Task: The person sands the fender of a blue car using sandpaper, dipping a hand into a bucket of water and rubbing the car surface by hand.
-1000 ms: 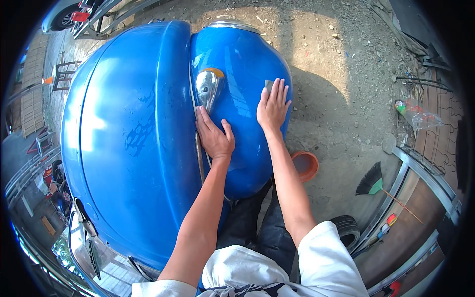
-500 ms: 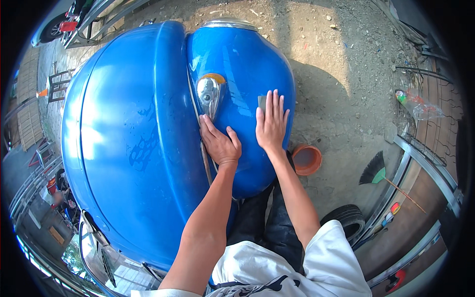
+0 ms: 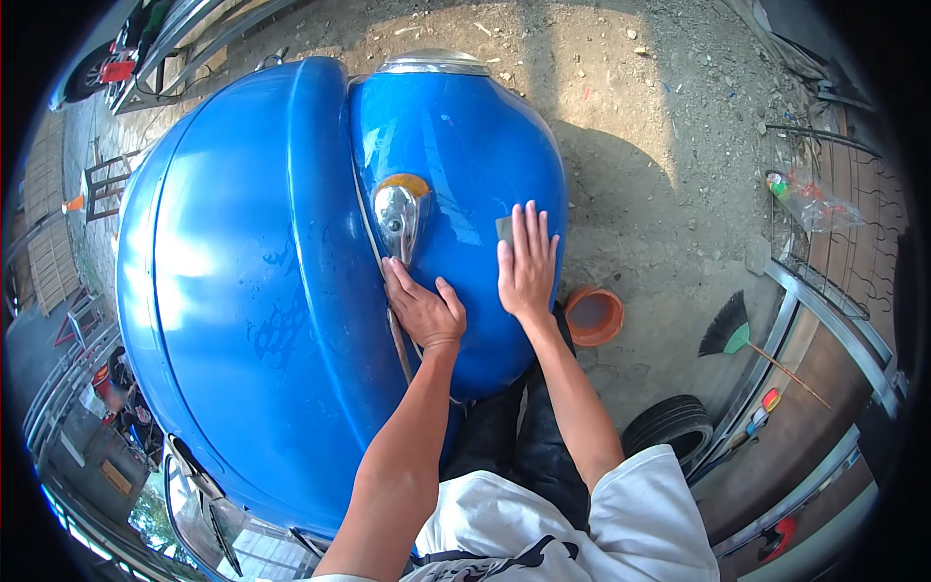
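Observation:
A rounded blue car fender [image 3: 475, 145] is in front of me, beside the wide blue hood [image 3: 228, 242]. My right hand [image 3: 529, 276] lies flat on the fender's outer side, fingers stretched. Beneath its fingers is a small grey-green sheet [image 3: 504, 230], like sandpaper, mostly hidden, one corner showing by the index finger. My left hand [image 3: 424, 308] rests open on the fender near the hood seam. Its fingertips are at the lower end of a chrome turn signal lamp [image 3: 396, 221] with an orange lens. Wet patches mark the hood.
An orange bucket [image 3: 609, 320] of cloudy liquid stands on the ground right of the fender. A loose tire [image 3: 669, 427] lies nearer me. Farther right are a broom [image 3: 729, 330] and metal frames [image 3: 824, 306]. The chrome headlight rim [image 3: 436, 63] tops the fender's far end.
The car and both hands appear lower and slightly farther left in the picture. On the fender, the hands stay in about the same places, the right one still flat over the sheet.

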`<state>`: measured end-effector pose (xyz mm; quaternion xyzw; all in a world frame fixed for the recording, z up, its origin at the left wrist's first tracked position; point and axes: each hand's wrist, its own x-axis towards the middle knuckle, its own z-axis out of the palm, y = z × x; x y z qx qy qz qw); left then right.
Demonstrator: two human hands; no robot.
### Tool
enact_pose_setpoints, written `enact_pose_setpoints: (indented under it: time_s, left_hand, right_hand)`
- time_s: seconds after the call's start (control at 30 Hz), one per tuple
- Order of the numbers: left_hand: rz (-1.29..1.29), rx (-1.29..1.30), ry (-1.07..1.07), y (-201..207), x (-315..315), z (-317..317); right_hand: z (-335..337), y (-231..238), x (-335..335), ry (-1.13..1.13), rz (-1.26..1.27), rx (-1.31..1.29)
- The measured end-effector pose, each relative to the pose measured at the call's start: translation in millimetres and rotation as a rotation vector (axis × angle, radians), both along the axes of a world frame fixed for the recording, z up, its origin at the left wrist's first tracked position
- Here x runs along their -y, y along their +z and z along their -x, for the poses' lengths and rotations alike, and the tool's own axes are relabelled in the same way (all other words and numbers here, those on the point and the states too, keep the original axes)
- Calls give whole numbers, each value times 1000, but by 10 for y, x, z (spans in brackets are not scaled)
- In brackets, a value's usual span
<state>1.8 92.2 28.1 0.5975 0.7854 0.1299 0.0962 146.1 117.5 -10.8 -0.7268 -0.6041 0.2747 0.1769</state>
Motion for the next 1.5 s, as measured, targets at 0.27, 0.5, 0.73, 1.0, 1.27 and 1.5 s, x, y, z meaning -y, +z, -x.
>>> enact_pose_setpoints:
  time_s: [0.27, 0.5, 0.73, 1.0, 1.27, 1.5]
  left_hand:
    - [23, -25, -6, -37, 43, 39]
    - [44, 13, -6, 9, 21, -59]
    - [55, -9, -3, -1, 26, -32]
    - [51, -17, -1, -8, 37, 9]
    - [53, -10, 1, -1, 40, -6]
    - [55, 0, 4, -16, 41, -17]
  right_hand:
    - [10, -111, -588, 19, 87, 25]
    - [-777, -933, -957, -387, 279, -348]
    - [-973, -1814, -1476, -370, 396, -384]
    - [-892, -1698, -1479, -382, 430, -382]
    - [-905, -1717, -1456, -379, 421, -362]
    - [-945, -1664, -1484, -364, 427, -353]
